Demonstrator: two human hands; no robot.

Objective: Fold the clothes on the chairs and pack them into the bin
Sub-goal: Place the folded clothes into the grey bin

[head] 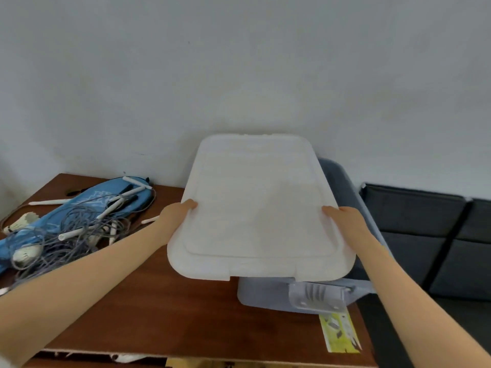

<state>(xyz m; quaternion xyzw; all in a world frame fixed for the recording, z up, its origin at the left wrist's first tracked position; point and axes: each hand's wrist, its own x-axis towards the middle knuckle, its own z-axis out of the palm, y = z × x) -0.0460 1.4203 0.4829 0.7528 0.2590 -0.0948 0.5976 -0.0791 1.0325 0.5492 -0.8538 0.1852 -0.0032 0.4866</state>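
Observation:
A white translucent lid (259, 208) hangs tilted in the air above the grey plastic bin (268, 294), which stands on the brown wooden table (170, 309). My left hand (178, 215) grips the lid's left edge, thumb on top. On the opposite edge my right hand (345, 219) holds it the same way. The lid hides the inside of the bin. A clear latch (317, 296) shows on the bin's near wall. No clothes or chairs are in view.
A blue racket bag (87, 205) with tangled grey cords (66, 235), white sticks and shuttlecocks lies on the table's left side. A yellow-green paper (340, 333) sits by the bin. A dark sofa (430, 240) stands to the right; a white wall is behind.

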